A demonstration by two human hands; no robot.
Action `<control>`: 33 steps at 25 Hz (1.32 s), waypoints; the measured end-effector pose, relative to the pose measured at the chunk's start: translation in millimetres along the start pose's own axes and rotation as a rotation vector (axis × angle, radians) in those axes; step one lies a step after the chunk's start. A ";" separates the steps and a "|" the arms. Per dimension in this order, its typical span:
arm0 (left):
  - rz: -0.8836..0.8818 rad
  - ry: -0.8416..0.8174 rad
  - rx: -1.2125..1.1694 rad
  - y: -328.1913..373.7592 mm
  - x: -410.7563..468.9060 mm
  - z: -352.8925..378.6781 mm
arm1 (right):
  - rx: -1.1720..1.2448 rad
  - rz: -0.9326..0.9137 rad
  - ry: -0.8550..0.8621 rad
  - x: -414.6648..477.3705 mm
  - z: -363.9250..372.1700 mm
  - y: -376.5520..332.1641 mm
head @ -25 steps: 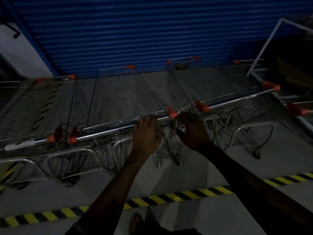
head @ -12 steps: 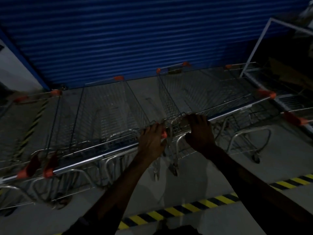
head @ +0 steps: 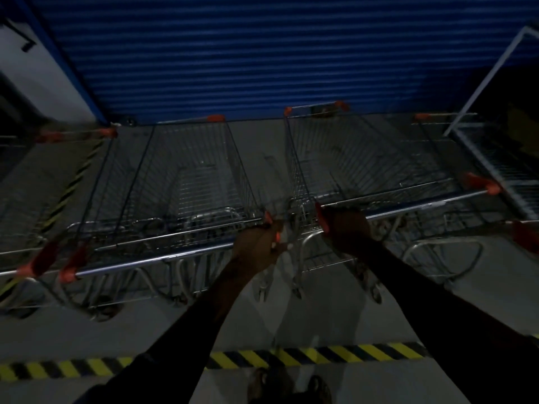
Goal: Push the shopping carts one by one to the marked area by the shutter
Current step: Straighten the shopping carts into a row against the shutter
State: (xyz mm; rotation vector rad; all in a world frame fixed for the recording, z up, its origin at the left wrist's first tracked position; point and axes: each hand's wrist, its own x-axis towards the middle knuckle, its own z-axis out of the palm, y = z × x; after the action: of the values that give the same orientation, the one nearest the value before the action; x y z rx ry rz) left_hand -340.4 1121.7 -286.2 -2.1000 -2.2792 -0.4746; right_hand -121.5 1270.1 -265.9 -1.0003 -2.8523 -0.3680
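Observation:
Several wire shopping carts with orange handle caps stand side by side in front of the blue shutter. My left hand grips the right end of the left-centre cart's handle bar. My right hand holds the left end of the right-centre cart's handle bar. The left-centre cart's basket and the right-centre cart's basket point toward the shutter. The scene is dim.
A yellow-black striped floor line runs across just in front of my feet. Another striped line runs along the left. More carts sit at the far left and far right. A white frame leans at the right.
Both carts have rolled closer to the shutter. My hands have moved apart, from the gap between the two handles onto the bar ends.

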 end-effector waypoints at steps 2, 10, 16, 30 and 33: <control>-0.015 0.016 -0.010 3.1 -2.4 -4.7 | 0.075 -0.018 0.081 -0.4 0.0 -7.5; 0.101 0.075 0.094 3.8 -30.1 -12.6 | 0.337 0.147 0.007 -9.4 -24.2 -77.4; 0.144 0.031 0.061 -6.0 -47.9 -24.3 | 0.368 0.143 0.082 -18.1 -19.5 -135.1; 0.069 -0.271 -0.021 -22.2 -43.1 -41.1 | 0.405 0.151 0.152 -18.6 -37.5 -144.2; 0.063 -0.262 -0.008 -20.2 -37.4 -37.1 | 0.418 0.117 0.216 -13.7 -39.7 -139.9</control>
State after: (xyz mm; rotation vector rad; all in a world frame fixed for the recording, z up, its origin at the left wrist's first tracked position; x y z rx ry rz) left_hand -363.6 1075.9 -262.9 -2.3555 -2.3314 -0.2178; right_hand -198.0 1145.9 -257.0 -0.9667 -2.5113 0.1224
